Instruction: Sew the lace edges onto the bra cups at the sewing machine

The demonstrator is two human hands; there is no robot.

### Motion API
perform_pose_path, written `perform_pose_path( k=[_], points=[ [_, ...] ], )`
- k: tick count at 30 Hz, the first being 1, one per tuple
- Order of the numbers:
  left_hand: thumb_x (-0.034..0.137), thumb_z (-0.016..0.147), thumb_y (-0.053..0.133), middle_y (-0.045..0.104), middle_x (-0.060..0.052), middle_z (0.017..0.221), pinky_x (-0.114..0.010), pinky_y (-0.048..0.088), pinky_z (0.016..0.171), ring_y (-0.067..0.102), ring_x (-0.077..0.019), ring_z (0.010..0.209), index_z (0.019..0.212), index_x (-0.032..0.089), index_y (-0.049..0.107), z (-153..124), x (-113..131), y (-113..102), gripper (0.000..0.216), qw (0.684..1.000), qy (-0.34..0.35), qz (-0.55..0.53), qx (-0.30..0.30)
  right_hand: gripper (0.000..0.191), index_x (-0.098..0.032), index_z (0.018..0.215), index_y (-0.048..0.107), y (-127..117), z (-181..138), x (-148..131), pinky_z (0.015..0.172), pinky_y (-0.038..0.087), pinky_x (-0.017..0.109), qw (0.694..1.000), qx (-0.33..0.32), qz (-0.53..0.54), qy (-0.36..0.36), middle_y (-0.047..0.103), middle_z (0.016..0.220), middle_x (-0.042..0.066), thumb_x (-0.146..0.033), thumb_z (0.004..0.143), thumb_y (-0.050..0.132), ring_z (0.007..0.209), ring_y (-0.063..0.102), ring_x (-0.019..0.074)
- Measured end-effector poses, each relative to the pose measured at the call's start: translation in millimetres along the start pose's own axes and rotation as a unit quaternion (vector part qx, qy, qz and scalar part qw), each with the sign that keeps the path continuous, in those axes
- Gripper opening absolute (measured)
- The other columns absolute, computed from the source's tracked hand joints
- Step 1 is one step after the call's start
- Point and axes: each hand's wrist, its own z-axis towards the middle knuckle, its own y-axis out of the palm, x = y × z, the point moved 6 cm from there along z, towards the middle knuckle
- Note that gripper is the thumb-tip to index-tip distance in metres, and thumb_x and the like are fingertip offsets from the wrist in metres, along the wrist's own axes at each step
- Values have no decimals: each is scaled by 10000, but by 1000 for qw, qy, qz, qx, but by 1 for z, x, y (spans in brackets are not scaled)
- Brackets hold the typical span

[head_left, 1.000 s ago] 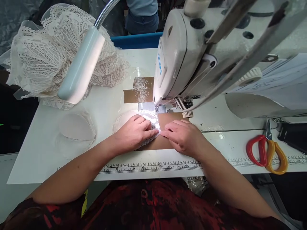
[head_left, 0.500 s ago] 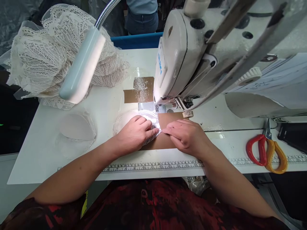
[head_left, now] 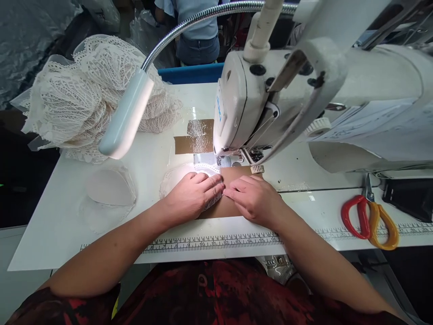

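A white lace-covered cup piece (head_left: 176, 175) lies by the presser foot of the sewing machine (head_left: 233, 101). My left hand (head_left: 189, 194) rests on it, fingers stretched flat over the lace, toward its right edge. My right hand (head_left: 255, 198) is at that same edge, with thumb and forefinger pinched together on the lace border. The tips of both hands nearly meet. Beneath the hands is a brown card patch (head_left: 233, 208) on the table. My left palm hides part of the lace piece.
A heap of cream lace pieces (head_left: 71, 99) fills the back left, with pale cup pieces (head_left: 110, 187) nearer. The lamp head (head_left: 126, 115) hangs over the left side. Scissors (head_left: 370, 216) lie at right, above a printed ruler strip (head_left: 216, 245). A person (head_left: 198, 31) is beyond the table.
My left fingers have straightened and now lie flatter over the lace. My right hand stays at the lace edge. The camera view has shifted, showing more of the machine and lamp.
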Motion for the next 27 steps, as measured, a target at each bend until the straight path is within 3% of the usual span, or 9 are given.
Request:
perform_pose_path(
  k=[5,9,15,20,27],
  points=[
    [161,904,415,503,-163,1375,-371,457,719,551,-247,890,1309,22,523,2,-1,7,442,999,-13,26,-13,241,-175,889,683,-1,0,0,653,306,309,1000,8,2,7,612,769,42,-69,783,495,761,441,191],
    [121,901,371,540,-216,1319,-371,470,746,580,-278,1005,1276,-42,531,4,-2,9,439,999,-10,43,-8,245,-177,892,681,-1,1,0,649,302,308,1000,7,6,12,600,755,43,-65,776,496,749,430,185],
    [98,888,357,545,-211,1323,-357,482,726,607,-257,980,1220,-10,586,6,-2,5,417,997,-10,72,8,238,-176,880,679,-1,1,-1,643,303,305,1000,19,0,13,599,747,43,-68,784,490,749,432,185],
    [84,864,385,552,-218,1314,-378,494,748,578,-291,1104,1209,-15,592,5,-1,7,415,997,-11,69,15,217,-176,862,674,0,1,-1,654,313,301,1000,19,-1,16,608,754,39,-79,799,490,761,441,184],
    [105,845,402,546,-179,1337,-399,517,716,599,-255,880,1243,13,586,10,-8,3,448,998,-48,-2,33,211,-177,835,676,-1,2,-1,654,312,306,999,23,-5,28,610,750,37,-71,759,511,757,447,187]
  ],
)
